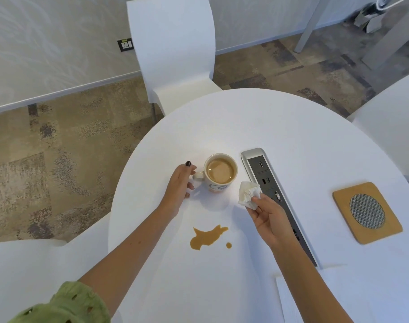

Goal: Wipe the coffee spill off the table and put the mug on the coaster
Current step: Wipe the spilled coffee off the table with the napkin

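Two bare hands reach over a round white table [280, 127]. The mug [220, 172] stands upright near the middle, full of milky coffee, its handle [198, 175] pointing left toward the left hand [179, 184]. That hand sits just beside the handle with fingers loosely curled around it; whether they truly grip it or only touch it I cannot tell. The right hand [270, 217] lies to the right of the mug and nearer the person, pinching a crumpled white tissue [249, 193] between thumb and fingertips, the wad sticking up and away from the palm, just beside the mug's right side.

The coffee spill [207, 237] lies on the table nearer the person than the mug, between the two forearms, its long axis running from lower left to upper right, with one small drop [228, 245] just to its right. The coaster [366, 212], a wooden square with a round mesh centre, rests flat well to the right, beyond a long grey socket strip [272, 190] set into the table. A white chair [175, 54] stands behind the table.
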Motion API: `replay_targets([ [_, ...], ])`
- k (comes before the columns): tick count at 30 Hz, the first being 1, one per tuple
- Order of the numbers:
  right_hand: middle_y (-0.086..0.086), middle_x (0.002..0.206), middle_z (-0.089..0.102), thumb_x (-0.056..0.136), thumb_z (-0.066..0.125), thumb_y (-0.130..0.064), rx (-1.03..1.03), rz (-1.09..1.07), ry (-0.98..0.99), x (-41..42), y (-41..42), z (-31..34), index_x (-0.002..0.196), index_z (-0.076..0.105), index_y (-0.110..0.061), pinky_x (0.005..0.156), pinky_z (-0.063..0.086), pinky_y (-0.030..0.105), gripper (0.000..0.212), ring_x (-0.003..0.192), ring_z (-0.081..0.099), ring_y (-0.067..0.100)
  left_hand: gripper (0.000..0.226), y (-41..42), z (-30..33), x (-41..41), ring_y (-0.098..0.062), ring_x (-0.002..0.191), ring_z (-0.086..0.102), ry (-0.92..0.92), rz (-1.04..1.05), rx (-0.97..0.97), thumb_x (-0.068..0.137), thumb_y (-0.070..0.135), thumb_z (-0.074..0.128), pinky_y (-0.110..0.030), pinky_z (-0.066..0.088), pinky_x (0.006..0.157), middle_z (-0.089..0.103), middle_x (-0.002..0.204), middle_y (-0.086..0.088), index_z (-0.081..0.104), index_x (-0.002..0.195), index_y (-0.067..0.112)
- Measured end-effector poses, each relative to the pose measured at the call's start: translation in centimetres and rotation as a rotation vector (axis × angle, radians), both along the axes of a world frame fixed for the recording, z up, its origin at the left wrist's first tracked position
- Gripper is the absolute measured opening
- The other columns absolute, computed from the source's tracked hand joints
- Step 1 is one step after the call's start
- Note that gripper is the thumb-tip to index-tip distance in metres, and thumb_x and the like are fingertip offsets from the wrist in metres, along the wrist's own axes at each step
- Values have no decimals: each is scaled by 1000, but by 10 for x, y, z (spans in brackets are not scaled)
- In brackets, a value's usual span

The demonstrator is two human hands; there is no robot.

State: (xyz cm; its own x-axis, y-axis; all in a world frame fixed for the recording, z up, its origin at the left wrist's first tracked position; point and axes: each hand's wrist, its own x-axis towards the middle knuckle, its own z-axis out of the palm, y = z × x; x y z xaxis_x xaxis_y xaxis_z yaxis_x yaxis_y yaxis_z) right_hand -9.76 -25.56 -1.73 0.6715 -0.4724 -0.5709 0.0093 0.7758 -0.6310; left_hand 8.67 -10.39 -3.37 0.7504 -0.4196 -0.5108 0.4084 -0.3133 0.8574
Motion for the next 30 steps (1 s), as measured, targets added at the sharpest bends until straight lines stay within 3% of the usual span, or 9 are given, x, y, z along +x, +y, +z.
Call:
replay_targets([
  [4,17,111,68,87,52,10,-63,-16,98,-19,21,-2,110,65,1,74,57,25,27,97,69,23,14,31,0,-13,-9,90,59,-191,17,18,98,38,48,-16,46,66,57,116,5,57,107,34],
  [9,8,100,74,85,56,10,-223,-49,175,-39,53,-6,111,67,-14,73,57,25,37,96,70,22,23,82,-12,-41,-20,111,54,-568,-88,193,95,18,57,-32,42,95,59,120,-1,59,117,15],
  [13,-14,107,71,87,57,1,-870,52,476,-54,84,-10,99,73,-38,84,48,10,43,96,65,-2,32,125,-26,-67,-32,122,52,-825,-220,435,89,9,63,-44,41,96,59,130,-10,61,121,8],
  [16,-10,121,62,83,52,16,-1316,210,541,-59,108,-16,105,73,-18,94,39,5,46,107,58,-3,39,148,-35,-86,-37,133,44,-902,-308,593,91,14,56,-53,39,99,50,143,-14,58,129,6],
  [18,0,125,61,81,55,17,-1523,351,563,-60,122,-25,110,71,-10,99,39,14,43,112,58,6,47,160,-38,-97,-38,135,42,-955,-409,667,93,24,41,-54,40,100,45,148,-16,54,135,6],
  [22,2,145,44,92,44,5,-1484,623,634,-60,138,-36,131,55,-10,106,26,15,43,135,39,16,55,175,-46,-111,-36,138,38,-983,-528,738,96,32,28,-55,36,105,35,154,-13,44,143,9],
  [25,14,139,50,85,50,14,-1559,581,679,-57,148,-36,124,59,0,102,43,40,42,130,46,30,56,176,-47,-113,-34,140,35,-982,-542,753,96,32,27,-54,34,107,33,155,-12,41,145,9],
  [28,15,136,54,83,50,15,-1597,611,680,-55,146,-33,122,61,0,99,45,39,43,125,52,30,56,176,-47,-113,-33,141,34,-974,-544,757,96,32,28,-54,33,108,32,156,-11,41,145,10],
  [30,9,128,62,80,48,16,-1572,587,668,-54,137,-30,116,67,-6,95,47,31,46,115,61,26,56,177,-46,-113,-33,141,34,-973,-547,760,96,32,27,-54,32,108,32,156,-11,41,145,10],
])
